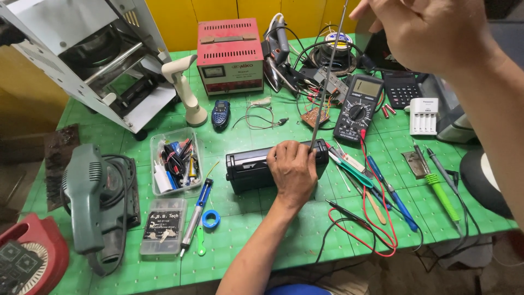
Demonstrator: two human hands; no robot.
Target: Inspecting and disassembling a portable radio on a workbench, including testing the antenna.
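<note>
Left hand [293, 170] clamps the rigid, light radio [256, 166]; right hand [431, 33], at 1 o'clock, pinches its thin, bendable antenna [327, 82].

Position: your one view comes from the head camera, above the near edge of the green table [245, 229].
Facing: down and away, toward the far yellow wall [180, 22].
Nearness: close; your right hand [431, 33] perhaps nearest, cropped at top.
Shared: nothing, single view.
</note>
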